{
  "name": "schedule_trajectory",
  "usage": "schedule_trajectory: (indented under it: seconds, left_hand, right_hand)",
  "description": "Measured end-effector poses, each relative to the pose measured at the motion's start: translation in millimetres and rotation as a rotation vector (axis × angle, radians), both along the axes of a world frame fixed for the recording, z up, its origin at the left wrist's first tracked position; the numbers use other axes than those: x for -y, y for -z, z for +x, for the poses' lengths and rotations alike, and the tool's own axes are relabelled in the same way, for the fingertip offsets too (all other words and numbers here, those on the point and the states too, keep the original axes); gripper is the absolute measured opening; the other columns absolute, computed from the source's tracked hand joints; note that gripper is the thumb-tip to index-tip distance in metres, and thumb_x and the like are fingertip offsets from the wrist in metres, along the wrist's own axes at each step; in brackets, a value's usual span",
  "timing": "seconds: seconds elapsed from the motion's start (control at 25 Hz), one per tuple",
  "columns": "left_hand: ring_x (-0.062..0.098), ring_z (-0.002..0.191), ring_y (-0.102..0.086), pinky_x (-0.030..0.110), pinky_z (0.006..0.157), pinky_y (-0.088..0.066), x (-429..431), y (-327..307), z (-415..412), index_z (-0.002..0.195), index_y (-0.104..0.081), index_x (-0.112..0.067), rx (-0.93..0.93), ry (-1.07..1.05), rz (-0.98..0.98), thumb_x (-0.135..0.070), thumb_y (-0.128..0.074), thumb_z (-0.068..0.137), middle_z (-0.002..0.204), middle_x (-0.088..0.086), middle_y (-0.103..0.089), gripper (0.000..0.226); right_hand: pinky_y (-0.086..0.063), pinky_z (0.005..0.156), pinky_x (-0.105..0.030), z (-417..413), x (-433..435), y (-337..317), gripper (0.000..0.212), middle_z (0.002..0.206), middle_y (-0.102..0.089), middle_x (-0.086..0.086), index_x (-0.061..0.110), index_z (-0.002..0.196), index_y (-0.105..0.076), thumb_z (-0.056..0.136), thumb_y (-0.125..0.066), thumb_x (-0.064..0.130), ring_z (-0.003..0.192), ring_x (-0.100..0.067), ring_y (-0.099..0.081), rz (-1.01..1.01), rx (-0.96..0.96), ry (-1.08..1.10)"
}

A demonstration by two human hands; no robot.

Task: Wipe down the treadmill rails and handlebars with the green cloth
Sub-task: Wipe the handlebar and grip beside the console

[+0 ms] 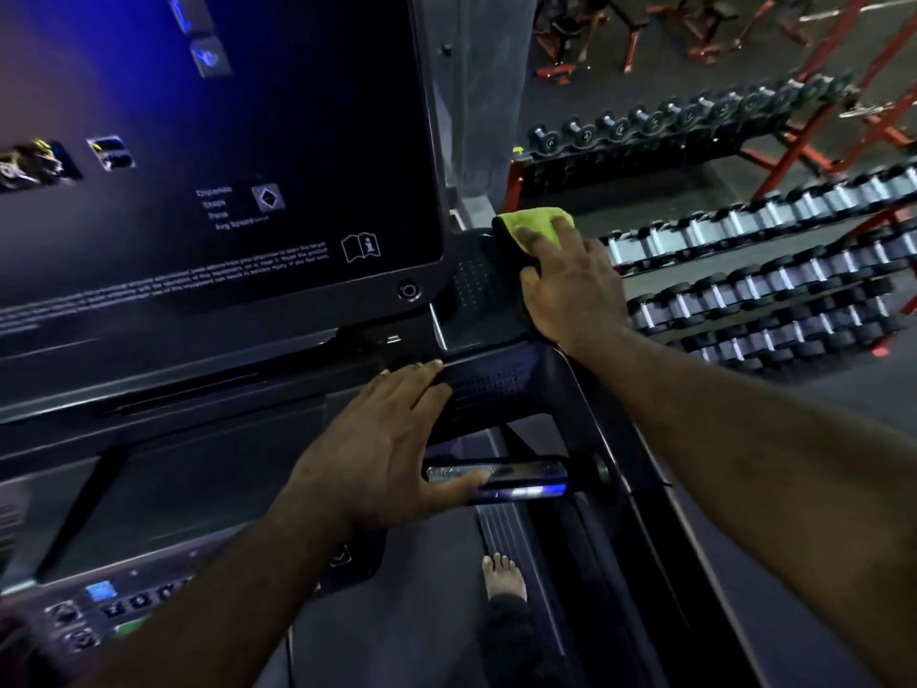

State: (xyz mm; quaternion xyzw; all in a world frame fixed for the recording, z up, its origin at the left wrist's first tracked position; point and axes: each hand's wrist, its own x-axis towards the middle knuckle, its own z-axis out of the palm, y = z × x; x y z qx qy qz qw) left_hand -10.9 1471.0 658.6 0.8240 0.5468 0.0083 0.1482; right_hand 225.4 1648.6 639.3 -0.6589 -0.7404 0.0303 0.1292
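Black treadmill screen (213,141) filling the left, dumbbell racks (769,270) at right, my left hand (382,449) flat and relaxed on the console ledge (491,389), my right hand (570,285) pressing, fingers straight, the green cloth (533,222) onto the rail (471,285) beside the screen

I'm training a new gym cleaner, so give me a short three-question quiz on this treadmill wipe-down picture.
1. True or false: the fingers of the right hand press on the folded yellow-green fabric cloth.
2. What does the thumb of the left hand touch? A) the shiny metal sensor grip; B) the large touchscreen; C) a dumbbell.
3. Fill in: the racks of black-and-silver dumbbells stand on the person's ____ side.
Key: 1 true; 2 A; 3 right.
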Motion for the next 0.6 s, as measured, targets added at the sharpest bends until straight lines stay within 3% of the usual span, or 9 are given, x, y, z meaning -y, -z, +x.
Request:
schedule_trajectory:
  seconds: [0.12, 0.2, 0.32, 0.4, 0.52, 0.6]
  left_hand:
    - [0.024, 0.155, -0.031, 0.04, 0.13, -0.019, 0, -5, 0, 0.153, -0.045, -0.015, -0.005, -0.03, -0.033, -0.093, -0.034, 0.082, 0.169, 0.007, -0.031, 0.106]
    - [0.024, 0.155, -0.03, 0.042, 0.129, -0.023, -1, -9, 1, 0.153, -0.044, -0.015, -0.002, -0.038, -0.053, -0.093, -0.033, 0.082, 0.169, 0.008, -0.031, 0.106]
    - [0.023, 0.156, -0.028, 0.04, 0.129, -0.022, -1, -10, 1, 0.153, -0.044, -0.015, 0.0, -0.042, -0.067, -0.092, -0.036, 0.083, 0.17, 0.007, -0.029, 0.104]
    - [0.022, 0.157, -0.025, 0.038, 0.129, -0.021, -2, -9, 1, 0.154, -0.042, -0.017, -0.001, -0.042, -0.061, -0.091, -0.037, 0.084, 0.171, 0.005, -0.027, 0.102]
    - [0.023, 0.153, -0.031, 0.038, 0.126, -0.028, -3, -8, 0, 0.149, -0.049, -0.017, 0.028, -0.048, -0.03, -0.09, -0.037, 0.085, 0.168, 0.005, -0.033, 0.098]
    - [0.021, 0.154, -0.029, 0.04, 0.126, -0.029, 0, -11, 1, 0.149, -0.048, -0.018, 0.034, -0.071, -0.05, -0.091, -0.034, 0.084, 0.169, 0.004, -0.03, 0.099]
  right_hand:
    - [-0.049, 0.104, -0.049, -7, 32, -4, 0.052, 0.162, -0.046, -0.007, 0.038, 0.147, -0.058, 0.095, -0.053, 0.038, 0.13, -0.031, -0.047, 0.171, 0.033, -0.285]
    - [-0.041, 0.11, -0.049, -18, 70, -1, 0.054, 0.169, -0.036, 0.0, 0.04, 0.149, -0.056, 0.096, -0.048, 0.047, 0.144, -0.03, -0.039, 0.118, 0.102, -0.521]
    - [-0.033, 0.119, -0.054, -34, 63, -7, 0.049, 0.175, -0.018, 0.011, 0.045, 0.147, -0.055, 0.105, -0.03, 0.052, 0.157, -0.028, -0.025, -0.033, 0.087, -0.473]
    - [-0.029, 0.122, -0.06, -49, 33, -5, 0.053, 0.176, -0.014, 0.007, 0.041, 0.155, -0.045, 0.105, -0.027, 0.049, 0.159, -0.032, -0.023, -0.026, 0.134, -0.44]
    - [-0.028, 0.122, -0.064, -71, -18, 1, 0.074, 0.173, -0.019, -0.002, 0.032, 0.163, -0.021, 0.095, -0.047, 0.044, 0.155, -0.041, -0.026, -0.003, 0.26, -0.456]
    - [-0.032, 0.122, -0.06, -83, -33, -6, 0.084, 0.169, -0.025, -0.003, 0.029, 0.162, -0.024, 0.088, -0.063, 0.04, 0.154, -0.039, -0.029, -0.042, 0.29, -0.432]
